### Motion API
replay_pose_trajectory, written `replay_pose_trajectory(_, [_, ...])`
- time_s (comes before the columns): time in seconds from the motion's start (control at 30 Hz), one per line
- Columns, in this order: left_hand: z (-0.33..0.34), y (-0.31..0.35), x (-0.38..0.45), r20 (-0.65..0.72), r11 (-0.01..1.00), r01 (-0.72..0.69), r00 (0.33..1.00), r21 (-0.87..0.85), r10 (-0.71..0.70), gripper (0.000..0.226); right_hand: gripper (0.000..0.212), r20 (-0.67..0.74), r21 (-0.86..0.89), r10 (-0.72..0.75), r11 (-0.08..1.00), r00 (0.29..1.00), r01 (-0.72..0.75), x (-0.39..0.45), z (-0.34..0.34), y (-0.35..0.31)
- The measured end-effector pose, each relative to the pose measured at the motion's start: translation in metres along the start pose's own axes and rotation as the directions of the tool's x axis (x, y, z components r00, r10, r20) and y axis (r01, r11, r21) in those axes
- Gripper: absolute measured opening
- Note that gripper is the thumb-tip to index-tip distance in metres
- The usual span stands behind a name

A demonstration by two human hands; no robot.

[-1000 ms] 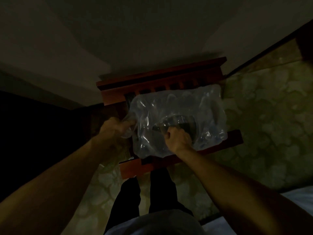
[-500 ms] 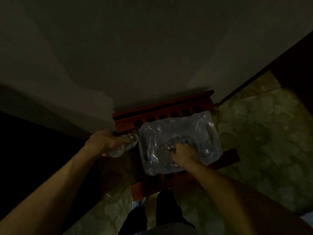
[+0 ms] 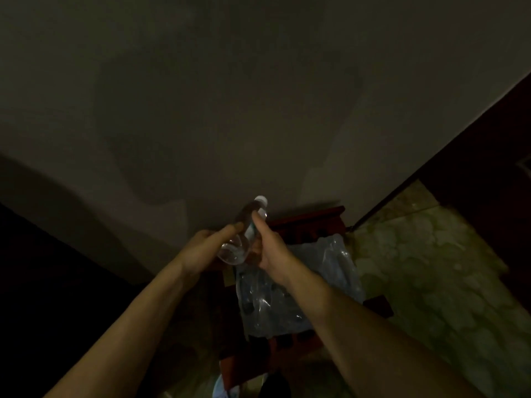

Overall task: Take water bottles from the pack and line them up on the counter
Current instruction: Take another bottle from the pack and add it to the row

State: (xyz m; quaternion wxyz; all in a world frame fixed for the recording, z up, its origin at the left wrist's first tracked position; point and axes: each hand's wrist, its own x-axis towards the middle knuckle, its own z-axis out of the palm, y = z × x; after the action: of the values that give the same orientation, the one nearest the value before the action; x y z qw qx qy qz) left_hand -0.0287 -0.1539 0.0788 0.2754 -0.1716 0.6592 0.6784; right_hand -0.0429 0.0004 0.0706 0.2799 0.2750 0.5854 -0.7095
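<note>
Both hands hold one bottle (image 3: 244,231) in the air above the pack (image 3: 298,285). Left hand (image 3: 205,248) wraps the bottle's lower body from 9 o'clock, fingers curled round it; right hand (image 3: 268,248) grips it from 3 o'clock, thumb lying up along the label toward the white cap. Bottle is tilted, cap toward 12 o'clock, clear base toward the camera, and it touches neither pack nor stand. Pack, a crumpled clear plastic wrap with dark shapes inside, lies on a red wooden stand (image 3: 321,216) at 4 o'clock from the hands; its near edge reaches the stand's front rail. Stand's back rail sits against the wall (image 3: 201,110). At 3 o'clock, patterned floor (image 3: 431,268) lies open beyond the stand's right edge. At 9 o'clock everything is too dark to tell apart.
</note>
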Motion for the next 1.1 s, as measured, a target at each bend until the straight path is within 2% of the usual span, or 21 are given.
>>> replay_pose_trajectory(0.07, [-0.002,0.001,-0.006,0.098,0.999,-0.009,0.995,-0.041,0.013,0.057,0.051,0.022,0.079,-0.058,0.995,0.998,0.057,-0.010,0.003,-0.011])
replay_pose_trajectory(0.13, [-0.003,0.006,-0.012,0.164,0.997,-0.019,0.986,-0.079,0.032,0.058,0.051,0.016,0.083,-0.106,0.991,0.994,0.104,-0.019,0.005,-0.024])
replay_pose_trajectory(0.2, [-0.005,0.015,-0.018,0.174,0.988,-0.076,0.980,-0.137,0.099,0.052,0.053,-0.001,-0.002,-0.160,0.987,0.987,0.160,-0.028,0.009,-0.039])
replay_pose_trajectory(0.27, [-0.007,0.030,-0.027,0.136,0.978,-0.178,0.972,-0.111,0.193,0.041,0.054,-0.027,-0.076,-0.228,0.971,0.973,0.225,-0.037,0.014,-0.055])
replay_pose_trajectory(0.37, [-0.014,0.059,-0.044,0.052,0.936,-0.310,0.951,0.166,0.305,0.044,0.055,-0.056,-0.145,-0.347,0.931,0.936,0.336,-0.056,0.027,-0.077])
replay_pose_trajectory(0.43, [-0.018,0.081,-0.058,0.025,0.837,-0.363,0.922,0.411,0.387,0.048,0.052,-0.047,-0.192,-0.422,0.893,0.905,0.407,-0.070,0.038,-0.088])
replay_pose_trajectory(0.53, [-0.020,0.108,-0.089,-0.082,0.673,-0.326,0.863,0.664,0.499,0.045,0.048,-0.028,-0.234,-0.550,0.815,0.834,0.530,-0.092,0.058,-0.101])
replay_pose_trajectory(0.6, [-0.020,0.119,-0.108,-0.145,0.606,-0.294,0.809,0.739,0.569,0.054,0.045,-0.016,-0.272,-0.627,0.753,0.779,0.600,-0.107,0.073,-0.107])
replay_pose_trajectory(0.73, [-0.021,0.132,-0.144,-0.210,0.595,-0.347,0.711,0.725,0.671,0.047,0.046,0.017,-0.390,-0.754,0.600,0.657,0.699,-0.139,0.097,-0.116])
replay_pose_trajectory(0.83, [-0.026,0.136,-0.171,-0.227,0.597,-0.411,0.660,0.689,0.716,0.043,0.043,0.112,-0.378,-0.810,0.501,0.575,0.779,-0.164,0.107,-0.117])
replay_pose_trajectory(0.97, [-0.034,0.128,-0.208,-0.239,0.614,-0.504,0.621,0.607,0.746,0.034,0.032,0.258,-0.342,-0.832,0.398,0.492,0.851,-0.195,0.106,-0.104])
replay_pose_trajectory(1.03, [-0.037,0.121,-0.227,-0.229,0.625,-0.555,0.619,0.549,0.751,0.034,0.039,0.306,-0.331,-0.831,0.365,0.465,0.870,-0.209,0.104,-0.094])
replay_pose_trajectory(1.1, [-0.040,0.113,-0.243,-0.230,0.634,-0.572,0.621,0.520,0.749,0.033,0.047,0.351,-0.316,-0.807,0.375,0.474,0.872,-0.222,0.104,-0.084])
